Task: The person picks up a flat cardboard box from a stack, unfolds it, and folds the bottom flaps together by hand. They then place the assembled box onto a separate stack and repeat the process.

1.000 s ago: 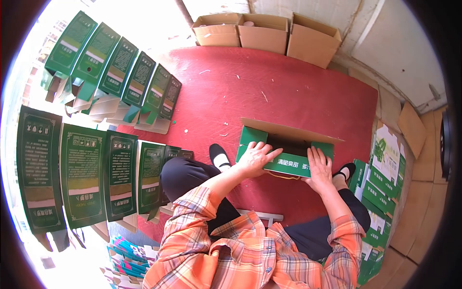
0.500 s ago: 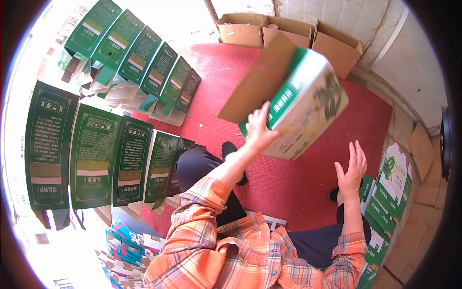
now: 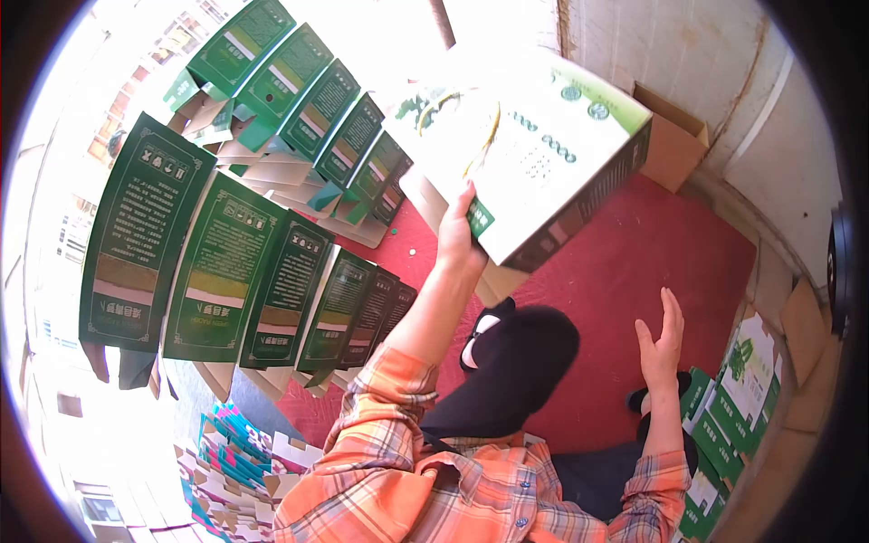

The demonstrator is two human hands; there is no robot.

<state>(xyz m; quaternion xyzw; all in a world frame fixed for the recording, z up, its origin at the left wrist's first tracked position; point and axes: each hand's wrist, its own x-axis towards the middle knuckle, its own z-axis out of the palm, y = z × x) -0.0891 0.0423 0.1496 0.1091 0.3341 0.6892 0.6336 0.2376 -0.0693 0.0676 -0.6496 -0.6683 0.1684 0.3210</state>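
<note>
A white and green printed cardboard box [image 3: 543,149] is raised in front of me, tilted, its printed panels turned toward me. My left hand [image 3: 460,237] is closed on its lower left edge, with the thumb over the printed side and the other fingers hidden behind. A brown cardboard flap shows under the box by my wrist. Off to the right, my right hand [image 3: 663,348] is raised above my leg, fingers stretched out, holding nothing. Beneath it and to the right lie green and white flattened cartons [image 3: 724,434].
Two rows of standing green boxes fill the left, a nearer row [image 3: 222,281] and a farther row [image 3: 299,100]. Pink and teal folded cartons [image 3: 237,475] lie at the lower left. A brown open carton [image 3: 670,145] stands by the wall on a red mat [image 3: 652,244].
My left hand has turned the box over and lifted it toward the left, so another printed panel faces me. My left knee has swung right. My right hand stays open, slightly lower.
</note>
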